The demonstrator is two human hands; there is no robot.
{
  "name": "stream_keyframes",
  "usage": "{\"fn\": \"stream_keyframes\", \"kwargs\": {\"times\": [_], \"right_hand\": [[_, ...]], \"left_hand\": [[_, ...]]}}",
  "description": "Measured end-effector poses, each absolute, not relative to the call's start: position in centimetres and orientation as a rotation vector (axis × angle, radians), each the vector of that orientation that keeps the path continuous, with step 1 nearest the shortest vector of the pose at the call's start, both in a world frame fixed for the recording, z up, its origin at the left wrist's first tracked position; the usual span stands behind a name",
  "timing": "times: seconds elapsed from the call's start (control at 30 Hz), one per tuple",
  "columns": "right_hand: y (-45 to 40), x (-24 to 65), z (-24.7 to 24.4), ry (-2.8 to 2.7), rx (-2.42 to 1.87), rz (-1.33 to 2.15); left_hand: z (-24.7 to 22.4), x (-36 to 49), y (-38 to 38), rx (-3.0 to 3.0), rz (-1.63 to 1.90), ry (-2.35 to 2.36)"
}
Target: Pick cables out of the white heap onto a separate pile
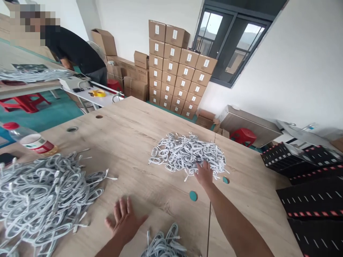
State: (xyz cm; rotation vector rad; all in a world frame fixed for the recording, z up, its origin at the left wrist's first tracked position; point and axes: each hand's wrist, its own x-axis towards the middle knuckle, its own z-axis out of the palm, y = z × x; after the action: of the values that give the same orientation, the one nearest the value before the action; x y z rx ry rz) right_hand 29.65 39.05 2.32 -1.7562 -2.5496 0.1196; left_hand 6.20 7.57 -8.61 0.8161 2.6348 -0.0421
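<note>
My left hand [124,219] lies flat on the wooden table with its fingers spread, holding nothing. My right hand [205,175] reaches forward to the near edge of a pile of coiled white cables [184,151]. Its fingers are stretched out onto the coils, and the fingertips are partly lost among them. To the left spreads a larger heap of coiled grey-white cables [48,200] with light connectors. A smaller bunch of similar cables [164,246] sits at the bottom edge between my arms, partly cut off by the frame.
A bottle with a red cap [34,141] stands behind the left heap. Two green discs [193,195] lie by my right forearm. Black slotted boxes [311,200] line the right side. Stacked cartons [174,71] stand beyond the table; a person [77,53] bends over another table at the left.
</note>
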Motion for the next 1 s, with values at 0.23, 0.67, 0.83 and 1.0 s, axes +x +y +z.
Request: {"fn": "stream_keyframes", "kwargs": {"times": [0.23,0.67,0.83,1.0], "right_hand": [[40.7,32.2,-0.5,-2.411,-1.518,0.227],[32.8,39.9,5.5,-0.963,-1.114,1.53],[22.7,40.0,5.4,-1.355,-1.088,1.696],[13.1,37.2,1.4,-2.36,-0.961,1.574]], "left_hand": [[-7.8,6.7,7.5,0.825,-0.123,2.631],[-7.4,6.3,8.4,0.815,-0.103,2.622],[-8.2,6.1,8.3,0.829,-0.033,2.658],[-7.9,6.1,8.6,0.81,-0.023,2.699]]}}
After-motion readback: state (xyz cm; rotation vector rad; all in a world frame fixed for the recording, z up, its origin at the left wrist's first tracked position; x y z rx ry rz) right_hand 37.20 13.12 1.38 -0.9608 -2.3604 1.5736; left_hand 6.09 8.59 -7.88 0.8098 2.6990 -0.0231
